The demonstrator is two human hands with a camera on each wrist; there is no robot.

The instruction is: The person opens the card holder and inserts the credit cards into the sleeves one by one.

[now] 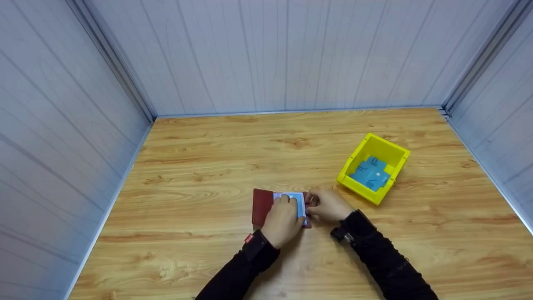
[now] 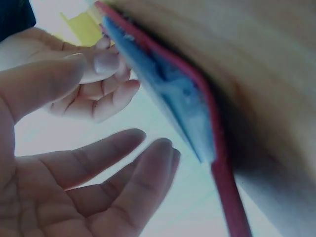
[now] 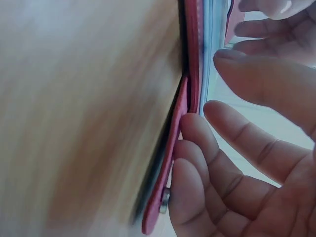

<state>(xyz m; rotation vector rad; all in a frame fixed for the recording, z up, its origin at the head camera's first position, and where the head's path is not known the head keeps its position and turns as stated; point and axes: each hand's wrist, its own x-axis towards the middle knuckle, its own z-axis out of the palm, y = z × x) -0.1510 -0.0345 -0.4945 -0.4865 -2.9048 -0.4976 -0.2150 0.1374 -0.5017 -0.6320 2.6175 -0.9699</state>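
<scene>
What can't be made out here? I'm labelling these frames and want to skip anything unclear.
- Print on the blue card: too small in the head view, blurred in both wrist views.
- Middle of the red wallet: hidden under the left hand and right hand.
- Blue cards in the yellow bin: count unclear, overlapping.
- Wallet's lower end: cut off in the left wrist view.
</scene>
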